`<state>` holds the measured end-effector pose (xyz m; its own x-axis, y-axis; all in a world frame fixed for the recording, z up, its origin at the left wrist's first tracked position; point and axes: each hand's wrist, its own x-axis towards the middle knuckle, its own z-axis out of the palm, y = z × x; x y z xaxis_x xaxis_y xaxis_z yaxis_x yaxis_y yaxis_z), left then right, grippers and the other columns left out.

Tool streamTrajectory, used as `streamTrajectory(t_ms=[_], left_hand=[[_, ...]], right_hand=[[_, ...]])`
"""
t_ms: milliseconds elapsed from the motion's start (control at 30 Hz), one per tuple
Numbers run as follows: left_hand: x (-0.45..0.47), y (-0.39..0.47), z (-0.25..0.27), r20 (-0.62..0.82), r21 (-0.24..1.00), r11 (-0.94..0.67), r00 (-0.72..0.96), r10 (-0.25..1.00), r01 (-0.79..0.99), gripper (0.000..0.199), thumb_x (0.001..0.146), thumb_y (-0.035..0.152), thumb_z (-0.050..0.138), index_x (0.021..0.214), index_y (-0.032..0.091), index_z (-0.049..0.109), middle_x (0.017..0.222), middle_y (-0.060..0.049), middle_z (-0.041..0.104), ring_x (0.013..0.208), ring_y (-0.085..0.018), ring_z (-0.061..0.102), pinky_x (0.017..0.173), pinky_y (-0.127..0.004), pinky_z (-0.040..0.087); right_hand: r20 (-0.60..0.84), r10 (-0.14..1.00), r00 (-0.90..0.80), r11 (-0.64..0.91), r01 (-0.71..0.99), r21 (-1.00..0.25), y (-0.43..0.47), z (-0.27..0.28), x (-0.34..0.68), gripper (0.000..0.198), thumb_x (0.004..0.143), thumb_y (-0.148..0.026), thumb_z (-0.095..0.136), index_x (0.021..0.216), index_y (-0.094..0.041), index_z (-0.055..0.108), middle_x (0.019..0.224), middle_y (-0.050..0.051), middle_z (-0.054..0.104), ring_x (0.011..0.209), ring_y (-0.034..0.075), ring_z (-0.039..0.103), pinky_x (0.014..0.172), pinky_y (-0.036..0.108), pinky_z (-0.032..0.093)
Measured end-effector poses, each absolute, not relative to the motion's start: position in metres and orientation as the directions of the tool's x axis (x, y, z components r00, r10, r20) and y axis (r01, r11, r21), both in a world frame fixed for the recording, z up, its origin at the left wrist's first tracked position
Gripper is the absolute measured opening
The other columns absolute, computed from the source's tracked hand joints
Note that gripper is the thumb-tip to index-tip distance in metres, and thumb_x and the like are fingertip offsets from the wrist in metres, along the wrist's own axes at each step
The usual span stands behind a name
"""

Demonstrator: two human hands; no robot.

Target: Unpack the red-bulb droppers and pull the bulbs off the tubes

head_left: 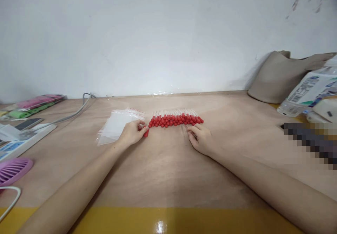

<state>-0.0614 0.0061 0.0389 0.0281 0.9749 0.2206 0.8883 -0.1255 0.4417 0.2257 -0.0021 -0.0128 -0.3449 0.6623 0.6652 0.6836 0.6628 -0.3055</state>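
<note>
Several thin, pale-shafted pieces with red bulb-like handles (171, 121) lie packed in a row, handles toward me. My left hand (133, 131) is closed at the row's left end, its thumb and finger pinching a single red-handled piece (146, 133). Under and beside that hand are clear zip bags (112, 123) spread in a loose pile. My right hand (201, 138) is by the row's right part, fingers curled together. Thin metal rods (183, 134) show at its fingertips; whether the fingers grip them is too fine to tell.
On the left are a white power strip (31, 139) with a grey cable, a phone (28, 123), a purple fan (15, 171) and pink and green packets (39, 102). A grey-brown bag (273, 76) and a plastic bottle (302, 90) occupy the right. A wall stands behind.
</note>
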Motion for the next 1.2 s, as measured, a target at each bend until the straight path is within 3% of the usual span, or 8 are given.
streamTrajectory(t_ms=[233, 367, 500, 733, 867, 1033, 1200], left_hand=[[-0.059, 0.003, 0.038, 0.249, 0.396, -0.163, 0.065, 0.966, 0.904, 0.038, 0.080, 0.051, 0.042, 0.084, 0.020, 0.063, 0.070, -0.001, 0.067, 0.067, -0.018, 0.061, 0.066, -0.027, 0.044], [-0.057, 0.004, 0.035, 0.415, 0.265, -0.204, 0.080, 0.906, 0.943, 0.040, 0.080, 0.050, 0.044, 0.092, 0.018, 0.064, 0.088, -0.007, 0.061, 0.076, -0.020, 0.059, 0.072, -0.031, 0.044], [-0.050, 0.006, 0.036, 0.556, 0.186, -0.336, 0.184, 0.811, 0.923, 0.033, 0.080, 0.043, 0.048, 0.097, 0.018, 0.063, 0.091, -0.007, 0.057, 0.090, -0.022, 0.054, 0.081, -0.033, 0.042], [-0.026, 0.021, 0.045, 0.551, 0.075, -0.503, 0.385, 0.740, 0.861, 0.028, 0.080, 0.038, 0.051, 0.094, 0.017, 0.063, 0.090, -0.006, 0.056, 0.089, -0.022, 0.051, 0.081, -0.035, 0.042], [-0.011, 0.037, 0.048, 0.525, 0.137, -0.469, 0.338, 0.781, 0.873, 0.029, 0.080, 0.041, 0.050, 0.088, 0.018, 0.066, 0.090, -0.006, 0.056, 0.089, -0.022, 0.052, 0.081, -0.035, 0.041], [-0.004, 0.050, 0.046, 0.450, 0.363, -0.348, 0.164, 0.878, 0.864, 0.024, 0.072, 0.042, 0.060, 0.076, 0.020, 0.069, 0.084, -0.004, 0.054, 0.083, -0.021, 0.054, 0.078, -0.034, 0.042], [-0.003, 0.051, 0.040, 0.497, 0.467, -0.265, -0.002, 0.868, 0.844, 0.026, 0.074, 0.040, 0.058, 0.077, 0.016, 0.068, 0.087, -0.005, 0.052, 0.084, -0.020, 0.054, 0.078, -0.035, 0.043]], right_hand=[[0.639, 0.619, -0.457, 0.727, 0.642, -0.245, -0.007, -0.007, 0.223, 0.027, 0.080, -0.037, 0.051, 0.093, -0.015, 0.061, 0.072, 0.005, 0.053, 0.066, 0.017, 0.050, 0.061, 0.029, 0.042], [0.604, 0.624, -0.496, 0.731, 0.644, -0.227, -0.007, -0.006, 0.225, 0.031, 0.078, -0.041, 0.054, 0.094, -0.015, 0.062, 0.078, 0.007, 0.055, 0.072, 0.018, 0.051, 0.066, 0.032, 0.043], [0.577, 0.642, -0.505, 0.727, 0.641, -0.247, -0.006, -0.005, 0.226, 0.036, 0.077, -0.045, 0.054, 0.097, -0.016, 0.061, 0.081, 0.007, 0.055, 0.075, 0.019, 0.052, 0.070, 0.034, 0.044], [0.564, 0.653, -0.505, 0.724, 0.635, -0.270, -0.009, -0.001, 0.226, 0.041, 0.076, -0.048, 0.055, 0.102, -0.016, 0.059, 0.085, 0.008, 0.056, 0.078, 0.020, 0.053, 0.072, 0.034, 0.044], [0.569, 0.648, -0.507, 0.730, 0.627, -0.273, -0.010, 0.000, 0.226, 0.042, 0.075, -0.047, 0.057, 0.104, -0.016, 0.057, 0.087, 0.008, 0.056, 0.079, 0.020, 0.053, 0.073, 0.035, 0.044], [0.558, 0.651, -0.515, 0.732, 0.620, -0.282, -0.009, 0.000, 0.226, 0.045, 0.072, -0.048, 0.060, 0.104, -0.016, 0.057, 0.090, 0.008, 0.055, 0.083, 0.020, 0.053, 0.077, 0.036, 0.043], [0.555, 0.654, -0.514, 0.730, 0.621, -0.285, -0.008, 0.000, 0.227, 0.049, 0.071, -0.050, 0.059, 0.105, -0.016, 0.056, 0.092, 0.009, 0.056, 0.085, 0.022, 0.053, 0.079, 0.038, 0.044]])
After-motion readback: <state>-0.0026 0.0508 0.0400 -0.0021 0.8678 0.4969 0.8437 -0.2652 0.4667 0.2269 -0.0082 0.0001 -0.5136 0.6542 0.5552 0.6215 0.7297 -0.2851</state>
